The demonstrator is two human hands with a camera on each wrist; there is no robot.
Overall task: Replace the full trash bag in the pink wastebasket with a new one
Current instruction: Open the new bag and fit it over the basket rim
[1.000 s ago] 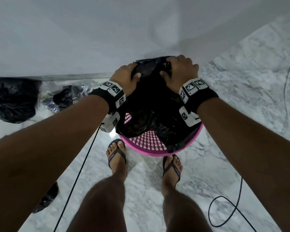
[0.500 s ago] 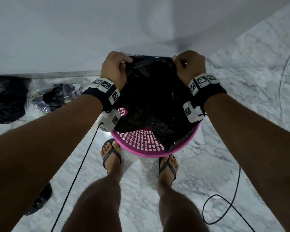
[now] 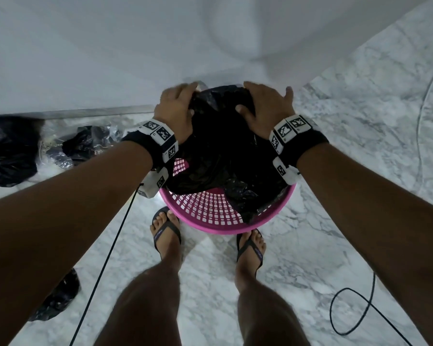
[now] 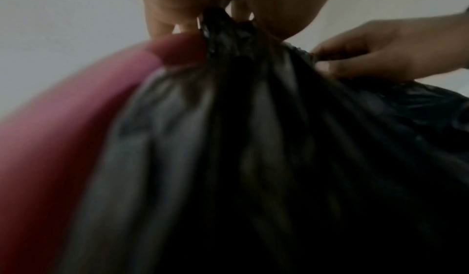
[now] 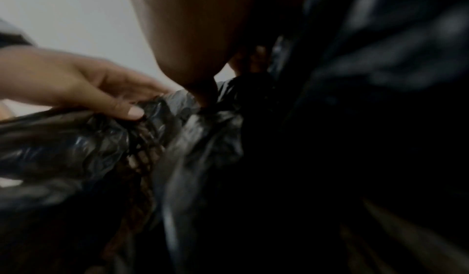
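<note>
The crinkled black plastic trash bag (image 3: 225,151) sits partly inside the round pink perforated plastic wastebasket (image 3: 210,211), its upper edge pulled up over the far rim and its lower folds draped across the pink lattice. The left hand (image 3: 175,108) pinches a gathered bunch of the bag's edge between thumb and fingers. The right hand (image 3: 265,106) grips the edge alongside, thumb tucked into the plastic. The wastebasket stands on the grey-veined white marble floor (image 3: 335,221) against a white wall (image 3: 110,46). Two feet in dark flip-flops (image 3: 166,236) stand just beside it. Crumpled black bags (image 3: 8,151) lie further left.
</note>
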